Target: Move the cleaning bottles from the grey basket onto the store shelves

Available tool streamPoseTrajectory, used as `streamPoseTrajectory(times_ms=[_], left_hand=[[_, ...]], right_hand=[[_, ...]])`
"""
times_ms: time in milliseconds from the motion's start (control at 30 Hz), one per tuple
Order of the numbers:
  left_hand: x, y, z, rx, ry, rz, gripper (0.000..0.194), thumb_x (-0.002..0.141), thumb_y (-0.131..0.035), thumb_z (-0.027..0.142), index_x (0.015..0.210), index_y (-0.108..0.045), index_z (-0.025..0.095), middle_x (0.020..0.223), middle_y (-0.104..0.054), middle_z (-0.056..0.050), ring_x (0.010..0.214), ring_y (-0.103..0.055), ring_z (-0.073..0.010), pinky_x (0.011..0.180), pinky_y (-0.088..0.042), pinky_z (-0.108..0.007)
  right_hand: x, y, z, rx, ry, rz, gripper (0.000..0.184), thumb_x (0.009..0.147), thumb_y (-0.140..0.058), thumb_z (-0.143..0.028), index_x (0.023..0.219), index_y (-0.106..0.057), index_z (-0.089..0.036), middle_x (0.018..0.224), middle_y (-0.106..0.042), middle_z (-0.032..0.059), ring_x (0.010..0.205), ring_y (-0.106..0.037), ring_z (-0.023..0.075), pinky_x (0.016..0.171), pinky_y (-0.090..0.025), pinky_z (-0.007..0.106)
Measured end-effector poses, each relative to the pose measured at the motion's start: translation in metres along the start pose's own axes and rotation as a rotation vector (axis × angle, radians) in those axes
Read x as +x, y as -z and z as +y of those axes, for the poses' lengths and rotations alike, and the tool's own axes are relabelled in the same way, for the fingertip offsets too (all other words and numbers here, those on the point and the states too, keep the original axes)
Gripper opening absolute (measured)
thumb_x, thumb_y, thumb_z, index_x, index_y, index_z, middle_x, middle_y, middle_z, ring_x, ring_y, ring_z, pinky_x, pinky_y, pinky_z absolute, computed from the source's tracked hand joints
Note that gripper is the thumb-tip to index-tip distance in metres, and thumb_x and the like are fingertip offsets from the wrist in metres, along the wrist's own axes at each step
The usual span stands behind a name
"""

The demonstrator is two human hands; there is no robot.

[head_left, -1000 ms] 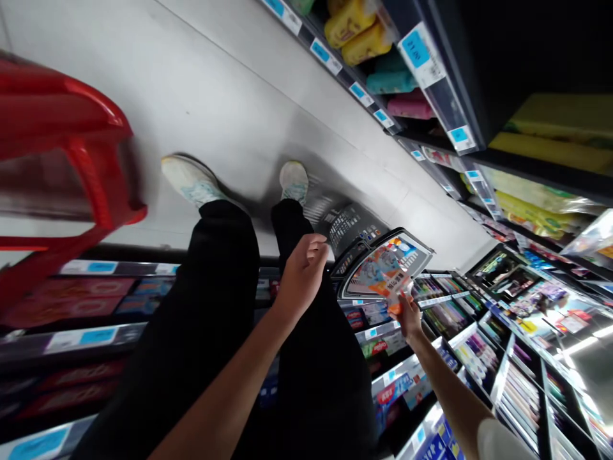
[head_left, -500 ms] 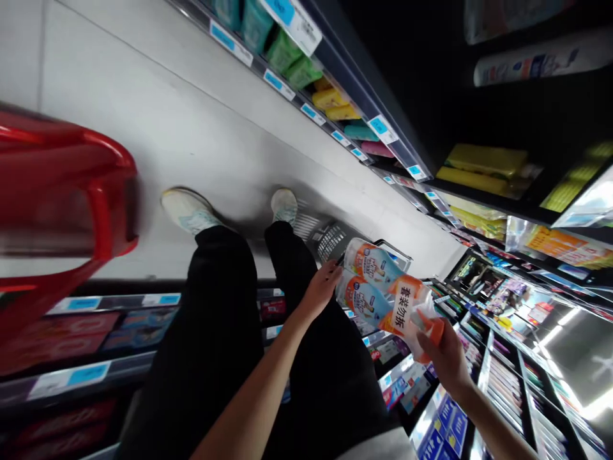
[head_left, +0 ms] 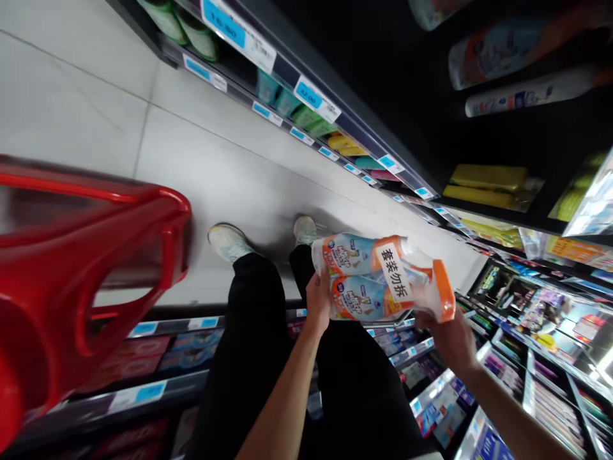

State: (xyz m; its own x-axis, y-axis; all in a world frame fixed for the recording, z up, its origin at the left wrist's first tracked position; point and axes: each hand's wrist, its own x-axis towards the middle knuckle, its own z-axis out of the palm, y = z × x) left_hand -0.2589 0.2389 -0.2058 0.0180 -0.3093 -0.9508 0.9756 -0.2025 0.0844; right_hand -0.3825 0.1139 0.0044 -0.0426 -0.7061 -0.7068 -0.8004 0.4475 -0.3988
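I hold a twin pack of spray bottles [head_left: 373, 276], white and orange with blue labels and a white strip with dark characters across it, lying sideways in front of me. My left hand [head_left: 318, 300] grips the bottom end of the pack. My right hand [head_left: 450, 338] is closed around the orange nozzle end. Both arms reach out over my black trousers [head_left: 258, 345].
A red shopping basket [head_left: 71, 268] fills the left of the view. Shelves with blue price tags [head_left: 311, 99] run along the aisle, stocked with bottles [head_left: 522, 96] and yellow packs [head_left: 488, 179]. Lower shelves [head_left: 527, 370] at right hold small packaged goods. A light tiled floor [head_left: 143, 128] lies under my shoes [head_left: 230, 239].
The twin pack has come up out of a dark wire basket and now lies level in both hands. My left hand went from touching it to gripping it. The view swung up the aisle.
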Motion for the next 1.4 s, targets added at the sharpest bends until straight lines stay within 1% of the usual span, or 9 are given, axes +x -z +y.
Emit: streamPoseTrajectory(times_ms=[100, 200, 267, 367, 533, 767, 1000, 1267, 1400], left_hand=[[0.002, -0.008, 0.005, -0.041, -0.097, 0.113, 0.071, 0.072, -0.072, 0.079, 0.104, -0.070, 0.016, 0.098, -0.076, -0.009, 0.085, -0.072, -0.0227, 0.076, -0.056, -0.033], [0.004, -0.018, 0.012, -0.045, -0.179, 0.212, 0.070, 0.076, -0.070, 0.078, 0.108, -0.069, 0.016, 0.106, -0.076, -0.010, 0.093, -0.072, -0.0246, 0.081, -0.057, -0.035], [0.004, -0.023, 0.015, -0.027, -0.204, 0.287, 0.068, 0.078, -0.069, 0.077, 0.108, -0.069, 0.015, 0.105, -0.076, -0.011, 0.095, -0.072, -0.0261, 0.080, -0.056, -0.035], [0.004, -0.029, 0.018, -0.015, -0.208, 0.373, 0.067, 0.082, -0.065, 0.076, 0.110, -0.068, 0.015, 0.106, -0.075, -0.012, 0.098, -0.072, -0.0282, 0.079, -0.056, -0.037], [0.002, -0.032, 0.025, -0.033, -0.188, 0.369, 0.060, 0.085, -0.064, 0.072, 0.109, -0.065, 0.017, 0.111, -0.075, -0.013, 0.101, -0.073, -0.0291, 0.081, -0.058, -0.038], [0.004, -0.039, 0.034, -0.088, -0.235, 0.275, 0.062, 0.085, -0.063, 0.074, 0.116, -0.060, 0.020, 0.119, -0.072, -0.013, 0.103, -0.072, -0.0277, 0.086, -0.058, -0.038], [-0.006, -0.053, 0.058, -0.089, -0.305, 0.096, 0.066, 0.083, -0.071, 0.068, 0.127, -0.061, 0.020, 0.121, -0.070, -0.012, 0.105, -0.070, -0.0260, 0.084, -0.057, -0.035], [-0.007, -0.063, 0.051, -0.096, -0.282, 0.120, 0.075, 0.072, -0.075, 0.075, 0.121, -0.063, 0.018, 0.108, -0.071, -0.011, 0.090, -0.070, -0.0234, 0.078, -0.056, -0.033], [-0.004, -0.066, 0.048, -0.117, -0.283, 0.151, 0.076, 0.069, -0.076, 0.076, 0.115, -0.065, 0.017, 0.105, -0.071, -0.012, 0.089, -0.070, -0.0245, 0.077, -0.056, -0.034]], right_hand=[[0.007, -0.051, 0.021, 0.153, -0.068, -0.106, 0.034, 0.087, -0.073, -0.051, 0.112, -0.069, -0.028, 0.108, -0.073, 0.0070, 0.096, -0.071, 0.0270, 0.081, -0.062, 0.043], [0.021, -0.108, 0.026, 0.391, -0.066, -0.160, 0.065, 0.073, -0.088, -0.040, 0.131, -0.060, -0.032, 0.132, -0.068, 0.0062, 0.115, -0.067, 0.0265, 0.096, -0.059, 0.043], [0.034, -0.135, 0.022, 0.488, -0.034, -0.097, 0.067, 0.072, -0.089, -0.039, 0.131, -0.060, -0.028, 0.130, -0.069, 0.0074, 0.117, -0.067, 0.0264, 0.103, -0.055, 0.044], [0.054, -0.153, 0.012, 0.509, -0.043, 0.016, 0.062, 0.070, -0.090, -0.040, 0.123, -0.065, -0.020, 0.117, -0.075, 0.0096, 0.107, -0.070, 0.0286, 0.102, -0.056, 0.047], [0.072, -0.152, 0.000, 0.479, -0.019, 0.008, 0.051, 0.063, -0.093, -0.034, 0.107, -0.072, -0.017, 0.106, -0.077, 0.0079, 0.094, -0.072, 0.0275, 0.092, -0.060, 0.044], [0.082, -0.150, -0.013, 0.517, 0.033, -0.021, 0.047, 0.063, -0.093, -0.034, 0.103, -0.074, -0.018, 0.100, -0.078, 0.0054, 0.088, -0.073, 0.0253, 0.087, -0.061, 0.041], [0.115, -0.142, -0.062, 0.596, 0.120, -0.037, 0.049, 0.064, -0.092, -0.036, 0.106, -0.072, -0.020, 0.101, -0.077, 0.0072, 0.092, -0.073, 0.0278, 0.087, -0.061, 0.044], [0.204, -0.105, -0.149, 0.434, 0.616, 0.112, 0.047, 0.065, -0.091, -0.039, 0.101, -0.068, -0.018, 0.102, -0.076, 0.0076, 0.095, -0.072, 0.0232, 0.099, -0.058, 0.045], [0.259, -0.093, -0.187, 0.367, 0.842, 0.233, 0.054, 0.067, -0.088, -0.038, 0.111, -0.065, -0.017, 0.107, -0.074, 0.0088, 0.101, -0.072, 0.0235, 0.100, -0.057, 0.044]])
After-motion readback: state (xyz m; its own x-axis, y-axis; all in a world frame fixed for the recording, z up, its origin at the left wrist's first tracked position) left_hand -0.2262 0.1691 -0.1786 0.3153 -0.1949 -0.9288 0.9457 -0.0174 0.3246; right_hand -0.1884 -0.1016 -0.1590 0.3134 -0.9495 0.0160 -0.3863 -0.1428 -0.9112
